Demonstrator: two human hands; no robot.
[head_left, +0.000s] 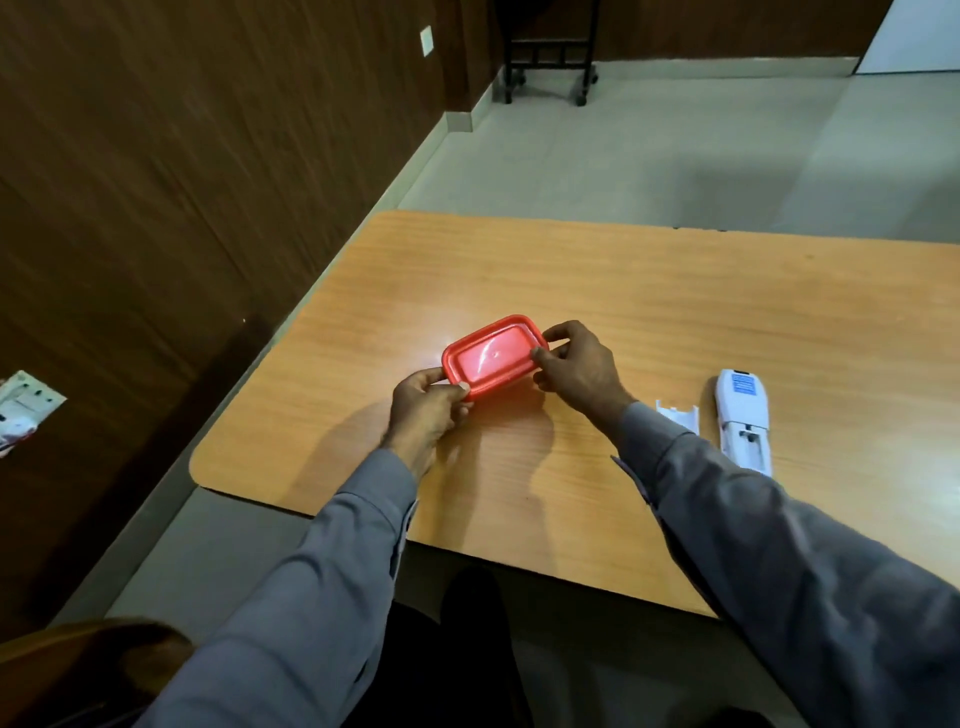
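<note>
The red box (491, 358) is in the middle of the frame, a little left of centre, low over the bench (675, 312). It is rectangular with rounded corners, and its red lid is on and faces up toward the camera. It lies a little slanted, with the long side running from lower left to upper right. A red glow falls on the wood under it; I cannot tell if its bottom touches the bench.

Both hands grip the box at its two short ends. The left hand (426, 410) holds the lower left end: the thumb lies on the rim of the lid and the other fingers are curled below it. The right hand (579, 366) holds the upper right end, with the thumb on the near edge and the fingers bent over the far corner. Both arms come from the bottom of the frame in grey sleeves (322, 582).

To the right of the right wrist a small white cover (678, 415) lies flat on the bench. Just beside it, further right, lies a long white device (743, 421) with a blue label at its upper end and an open compartment at its lower part.

The bench is of light orange wood and fills the centre and the right. A dark wood wall (156, 182) takes the left side, with a white switch plate (23, 405) at the left edge. Pale floor (649, 156) lies beyond the bench, and a black stand (548, 57) on wheels is at the top. A brown chair (78, 660) shows in the lower left corner.
</note>
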